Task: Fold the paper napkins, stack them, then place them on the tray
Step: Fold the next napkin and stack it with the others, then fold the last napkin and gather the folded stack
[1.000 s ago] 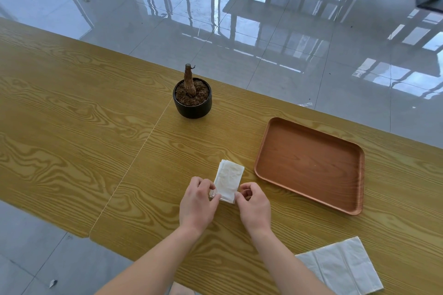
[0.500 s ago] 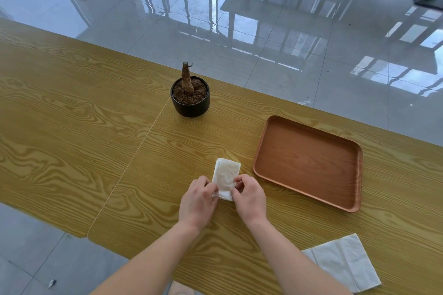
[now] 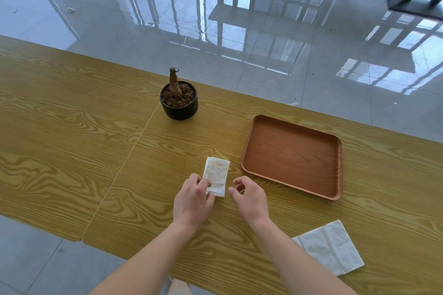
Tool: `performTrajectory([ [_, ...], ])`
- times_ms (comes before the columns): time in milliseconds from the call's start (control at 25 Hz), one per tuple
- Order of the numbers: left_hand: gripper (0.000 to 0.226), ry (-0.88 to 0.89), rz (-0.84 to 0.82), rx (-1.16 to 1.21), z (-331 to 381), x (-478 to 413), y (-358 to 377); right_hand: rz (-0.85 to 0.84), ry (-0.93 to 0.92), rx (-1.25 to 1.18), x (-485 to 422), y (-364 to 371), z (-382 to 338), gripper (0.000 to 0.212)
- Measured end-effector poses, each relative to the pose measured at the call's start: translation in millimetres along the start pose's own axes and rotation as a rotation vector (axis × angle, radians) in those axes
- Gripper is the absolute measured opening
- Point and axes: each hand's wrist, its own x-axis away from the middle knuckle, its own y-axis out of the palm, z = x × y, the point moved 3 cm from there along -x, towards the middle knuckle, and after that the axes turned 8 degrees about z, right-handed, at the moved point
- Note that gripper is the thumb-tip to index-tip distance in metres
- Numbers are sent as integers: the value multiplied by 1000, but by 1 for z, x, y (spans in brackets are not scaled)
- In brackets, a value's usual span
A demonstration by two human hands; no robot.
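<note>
A small white folded paper napkin (image 3: 216,174) lies flat on the yellow wood-grain surface (image 3: 72,151), just left of the brown rectangular wooden tray (image 3: 335,170). The left hand (image 3: 193,201) pinches the napkin's near left corner with its fingertips. The right hand (image 3: 249,199) sits just beside the napkin, fingers loosely curled, holding nothing. A second white unfolded paper napkin (image 3: 329,246) lies near the right forearm. A black round pot (image 3: 179,105) with a bare stump stands farther back.
</note>
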Motion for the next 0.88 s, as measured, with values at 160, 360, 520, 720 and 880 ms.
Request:
performTrajectory([
  [160,11,47,-17,22,13,18,0,55,4,14,20,-35,27,11],
  [360,13,129,-122,36,37,55,22,133,60,42,54,-86,86,7],
  [520,15,182,-197,53,67,78,42,188,164,41,79,-120,134,6],
  [720,31,271,-290,51,109,104,65,323,229,127,93,-158,179,20],
  [880,45,404,-319,-126,143,124,81,352,303,315,97,-179,207,37],
])
